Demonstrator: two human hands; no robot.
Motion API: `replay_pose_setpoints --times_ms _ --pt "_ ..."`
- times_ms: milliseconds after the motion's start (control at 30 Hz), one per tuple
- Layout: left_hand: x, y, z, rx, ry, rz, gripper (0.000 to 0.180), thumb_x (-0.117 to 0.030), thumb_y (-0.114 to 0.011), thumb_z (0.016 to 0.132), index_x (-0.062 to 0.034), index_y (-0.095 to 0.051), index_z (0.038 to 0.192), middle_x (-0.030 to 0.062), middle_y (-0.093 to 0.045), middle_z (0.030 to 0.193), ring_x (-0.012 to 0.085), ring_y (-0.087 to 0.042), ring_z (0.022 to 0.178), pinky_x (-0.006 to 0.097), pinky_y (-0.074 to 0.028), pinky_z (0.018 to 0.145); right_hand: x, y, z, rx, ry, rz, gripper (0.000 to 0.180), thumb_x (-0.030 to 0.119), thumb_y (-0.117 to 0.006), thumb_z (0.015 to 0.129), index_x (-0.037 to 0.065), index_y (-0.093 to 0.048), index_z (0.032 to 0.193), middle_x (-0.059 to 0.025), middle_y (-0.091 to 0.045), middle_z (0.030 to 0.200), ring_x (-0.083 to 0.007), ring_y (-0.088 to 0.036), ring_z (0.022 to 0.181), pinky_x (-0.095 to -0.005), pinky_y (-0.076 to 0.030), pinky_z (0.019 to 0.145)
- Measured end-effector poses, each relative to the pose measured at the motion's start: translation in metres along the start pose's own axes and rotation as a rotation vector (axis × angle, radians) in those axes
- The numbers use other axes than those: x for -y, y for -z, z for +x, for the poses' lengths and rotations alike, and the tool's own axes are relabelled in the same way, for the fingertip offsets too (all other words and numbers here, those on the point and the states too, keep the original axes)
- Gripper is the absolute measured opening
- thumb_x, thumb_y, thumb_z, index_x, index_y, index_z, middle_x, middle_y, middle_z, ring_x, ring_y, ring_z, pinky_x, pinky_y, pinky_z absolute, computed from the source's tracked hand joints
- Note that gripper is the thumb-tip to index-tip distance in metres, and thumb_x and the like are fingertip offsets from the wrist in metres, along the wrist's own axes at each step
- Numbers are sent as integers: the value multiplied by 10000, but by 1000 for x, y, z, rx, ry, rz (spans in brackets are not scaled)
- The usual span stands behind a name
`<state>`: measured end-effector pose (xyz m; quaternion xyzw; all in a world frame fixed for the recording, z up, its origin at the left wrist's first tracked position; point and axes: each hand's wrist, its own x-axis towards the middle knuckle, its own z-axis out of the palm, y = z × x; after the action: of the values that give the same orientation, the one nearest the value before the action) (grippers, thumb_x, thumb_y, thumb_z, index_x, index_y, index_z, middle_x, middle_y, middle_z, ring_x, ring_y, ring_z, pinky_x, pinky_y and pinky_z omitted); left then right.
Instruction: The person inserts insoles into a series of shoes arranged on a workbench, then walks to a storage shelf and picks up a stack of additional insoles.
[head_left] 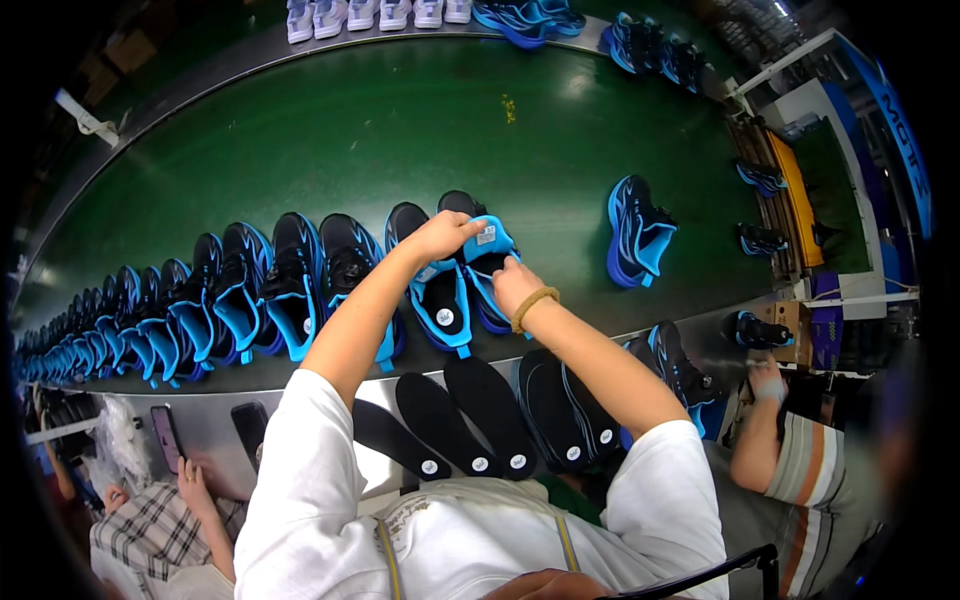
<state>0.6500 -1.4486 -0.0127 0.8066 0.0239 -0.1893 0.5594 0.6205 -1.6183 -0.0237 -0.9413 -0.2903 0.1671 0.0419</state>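
The left hand (440,235) is closed on the light-blue tongue of the black-and-blue shoe (478,262) on the green worktop (420,130), pinched below by the right hand (515,285); the shoe is judged light and pliable, best gripped at tongue or collar.

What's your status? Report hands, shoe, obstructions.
Left hand and right hand both gripping the blue-black shoe on the green belt. Neighbouring shoe touching.

Black insoles (470,420) on the steel ledge; lone blue shoe (636,232) on the green belt (420,130); white shoes (375,14) beyond.
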Motion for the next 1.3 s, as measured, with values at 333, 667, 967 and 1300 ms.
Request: replay_pose_setpoints --times_ms 333,667,967,1300 --pt "-8 -13 0 -100 -59 263 468 -421 -524 732 35 -563 827 173 -557 672 261 -540 671 346 -413 619 14 51 -20 380 -100 -68 244 219 -525 709 35 -596 852 -188 -521 949 -311 -507 900 -366 -438 739" --pt "1 -14 5 -73 -5 119 512 -434 -465 783 71 -534 732 116 -507 572 177 -480 553 318 -387 542 -3 -17 8 -58 100 -141 166 124 -431 735 10 -551 724 -157 -522 833 -279 -524 791 -350 -452 674" --pt "7 -19 1 -102 -34 208 487 -403 -441 804 75 -529 773 173 -523 624 235 -508 604 329 -397 600 -7 -16 13 334 164 -376 260 169 -413 766 33 -577 916 -131 -553 918 -270 -520 879 -334 -424 756" --pt "-17 -26 -6 -141 -13 327 449 -421 -457 778 12 -561 838 216 -559 705 313 -554 701 363 -422 627 6 18 32 783 197 -310 377 111 -522 636 40 -546 1005 -168 -483 1094 -267 -469 1013 -351 -383 841"
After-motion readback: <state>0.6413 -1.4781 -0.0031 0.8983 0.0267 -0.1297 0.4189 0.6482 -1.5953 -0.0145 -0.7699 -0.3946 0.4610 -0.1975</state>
